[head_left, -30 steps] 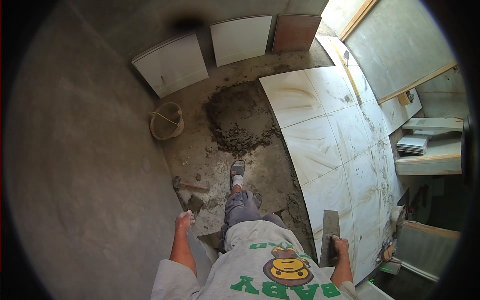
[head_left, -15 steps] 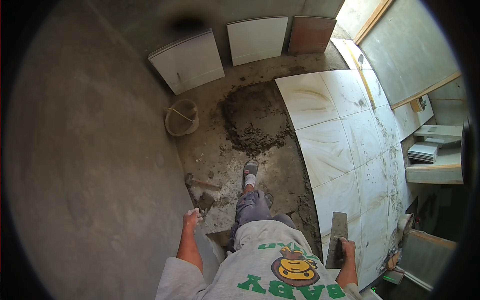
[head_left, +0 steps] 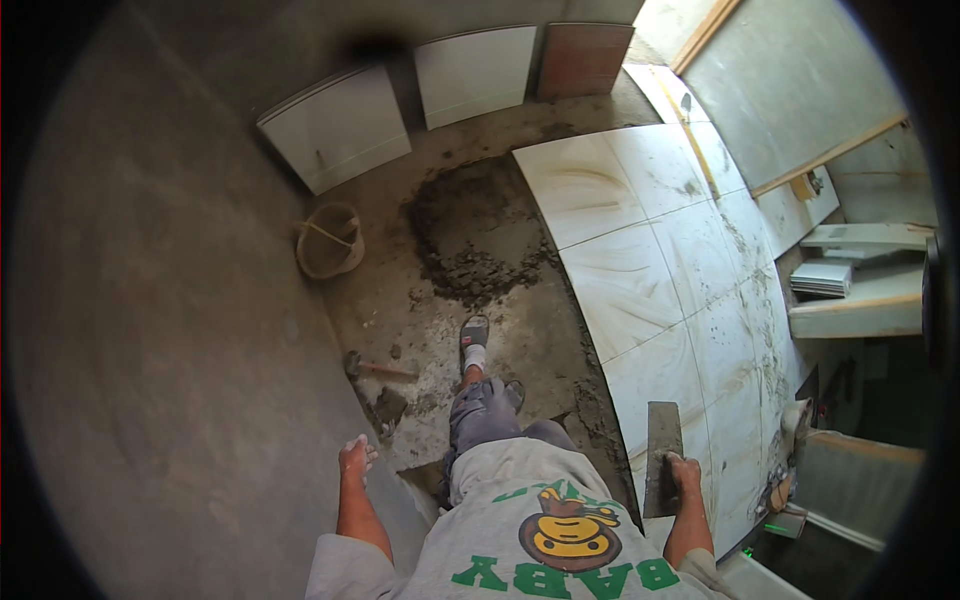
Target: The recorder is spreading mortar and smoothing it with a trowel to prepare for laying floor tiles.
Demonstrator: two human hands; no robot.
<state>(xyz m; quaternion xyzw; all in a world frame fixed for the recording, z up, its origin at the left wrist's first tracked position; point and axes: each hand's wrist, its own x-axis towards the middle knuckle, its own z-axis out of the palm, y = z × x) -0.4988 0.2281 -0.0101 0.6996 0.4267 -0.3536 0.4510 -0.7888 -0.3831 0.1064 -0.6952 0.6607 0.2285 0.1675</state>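
While you stand on the bare floor with one foot forward, your right hand grips the handle of a trowel, its flat blade pointing away from you and hanging over the edge of the laid tiles. Your left hand holds nothing; its fingers are loosely spread beside the grey wall on your left. A hammer lies on the floor just ahead of that hand, well apart from it. Farther ahead, a heap of dark mortar sits against the edge of the tiles. A bucket stands left of the mortar, near the wall. Beyond it, two pale spare tiles and a reddish one lean upright against the far wall.
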